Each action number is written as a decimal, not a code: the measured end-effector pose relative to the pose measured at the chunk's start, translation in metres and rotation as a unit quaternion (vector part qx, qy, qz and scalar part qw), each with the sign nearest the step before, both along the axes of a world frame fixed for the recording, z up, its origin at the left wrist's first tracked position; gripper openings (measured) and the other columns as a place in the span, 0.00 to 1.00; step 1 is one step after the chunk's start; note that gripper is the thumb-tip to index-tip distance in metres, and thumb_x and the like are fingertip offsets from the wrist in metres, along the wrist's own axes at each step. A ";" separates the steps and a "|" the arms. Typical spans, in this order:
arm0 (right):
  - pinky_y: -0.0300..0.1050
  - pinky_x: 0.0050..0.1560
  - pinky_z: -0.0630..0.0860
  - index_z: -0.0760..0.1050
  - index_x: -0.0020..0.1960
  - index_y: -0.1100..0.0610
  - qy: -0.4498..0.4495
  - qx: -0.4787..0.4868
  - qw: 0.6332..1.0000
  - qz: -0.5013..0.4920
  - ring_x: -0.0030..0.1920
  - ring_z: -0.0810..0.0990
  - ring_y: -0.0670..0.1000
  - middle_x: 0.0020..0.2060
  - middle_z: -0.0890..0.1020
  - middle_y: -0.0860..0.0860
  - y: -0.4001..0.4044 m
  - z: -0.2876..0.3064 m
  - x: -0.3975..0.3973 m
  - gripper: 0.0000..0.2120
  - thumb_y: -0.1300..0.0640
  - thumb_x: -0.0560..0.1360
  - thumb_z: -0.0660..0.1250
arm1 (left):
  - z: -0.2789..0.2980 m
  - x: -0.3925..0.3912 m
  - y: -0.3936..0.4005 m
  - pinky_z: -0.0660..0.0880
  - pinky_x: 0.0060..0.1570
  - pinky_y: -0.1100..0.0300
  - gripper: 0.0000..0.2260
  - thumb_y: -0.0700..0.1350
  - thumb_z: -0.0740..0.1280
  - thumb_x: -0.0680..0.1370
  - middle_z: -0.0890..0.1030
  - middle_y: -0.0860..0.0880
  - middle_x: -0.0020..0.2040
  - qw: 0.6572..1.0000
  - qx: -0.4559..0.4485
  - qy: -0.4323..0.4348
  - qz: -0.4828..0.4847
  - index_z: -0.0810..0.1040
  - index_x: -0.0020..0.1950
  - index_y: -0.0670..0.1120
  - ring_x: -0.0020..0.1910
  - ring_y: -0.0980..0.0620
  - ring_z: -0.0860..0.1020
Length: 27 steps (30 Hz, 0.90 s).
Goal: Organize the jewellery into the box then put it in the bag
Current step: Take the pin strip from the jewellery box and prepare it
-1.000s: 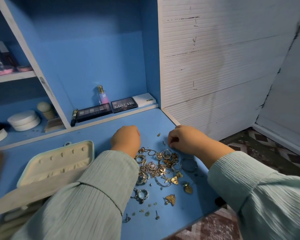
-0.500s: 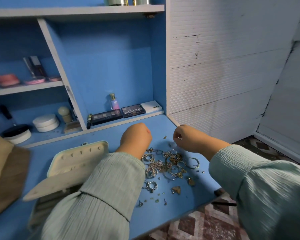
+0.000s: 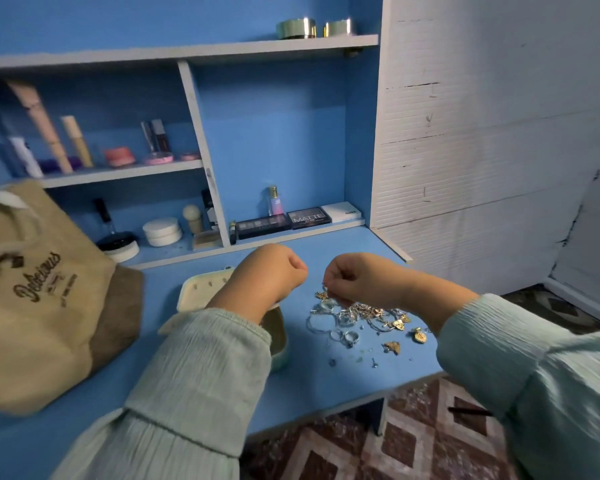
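A heap of silver and gold jewellery [image 3: 357,315] lies on the blue desk [image 3: 326,386], with small loose pieces scattered in front of it. My right hand [image 3: 359,282] hovers over the heap's far edge and pinches a small silver piece [image 3: 325,286] between thumb and fingers. My left hand [image 3: 269,275] is raised beside it, fingers curled into a fist, with nothing visible in it. The cream jewellery box [image 3: 201,292] stands open behind my left forearm, which hides most of it. A beige fabric bag [image 3: 39,292] with brown lettering sits at the left.
Shelves behind the desk hold cosmetics: eyeshadow palettes [image 3: 284,221], a small bottle [image 3: 275,201], white jars [image 3: 162,231] and tubes. A white ribbed wall panel [image 3: 482,150] borders the desk on the right. The desk's front edge drops to a patterned floor [image 3: 395,441].
The view has tilted up and left, bringing the bag and upper shelves into sight. Both hands have lifted off the desk; the right one has come up with a small piece pinched.
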State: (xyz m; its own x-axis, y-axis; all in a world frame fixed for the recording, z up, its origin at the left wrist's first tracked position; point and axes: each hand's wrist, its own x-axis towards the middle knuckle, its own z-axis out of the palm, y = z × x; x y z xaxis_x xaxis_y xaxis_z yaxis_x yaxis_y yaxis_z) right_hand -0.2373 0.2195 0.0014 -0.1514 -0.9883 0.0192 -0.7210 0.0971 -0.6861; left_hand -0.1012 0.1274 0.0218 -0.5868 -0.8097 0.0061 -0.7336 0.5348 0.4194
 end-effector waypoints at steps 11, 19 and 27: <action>0.44 0.50 0.80 0.73 0.42 0.53 -0.076 0.011 0.992 0.100 0.44 0.83 0.48 0.41 0.84 0.50 -0.010 -0.007 0.069 0.05 0.60 0.76 0.64 | 0.009 0.095 -0.009 0.74 0.41 0.59 0.07 0.48 0.67 0.75 0.79 0.60 0.39 0.996 -0.001 0.073 0.045 0.76 0.37 0.56 0.47 0.50 0.80; 0.53 0.54 0.77 0.73 0.40 0.50 -0.080 -0.094 0.992 0.039 0.50 0.82 0.53 0.43 0.84 0.51 -0.022 -0.016 0.077 0.07 0.59 0.75 0.66 | 0.008 0.126 -0.028 0.75 0.38 0.60 0.02 0.48 0.66 0.76 0.79 0.57 0.42 0.993 0.018 0.105 0.058 0.78 0.45 0.52 0.40 0.54 0.78; 0.30 0.38 0.73 0.71 0.38 0.50 -0.046 -0.188 0.981 -0.020 0.43 0.78 0.45 0.43 0.81 0.49 -0.034 -0.017 0.093 0.11 0.64 0.73 0.65 | 0.004 0.134 -0.051 0.74 0.41 0.63 0.03 0.48 0.67 0.75 0.80 0.57 0.45 0.987 0.050 0.140 0.052 0.77 0.42 0.55 0.41 0.57 0.77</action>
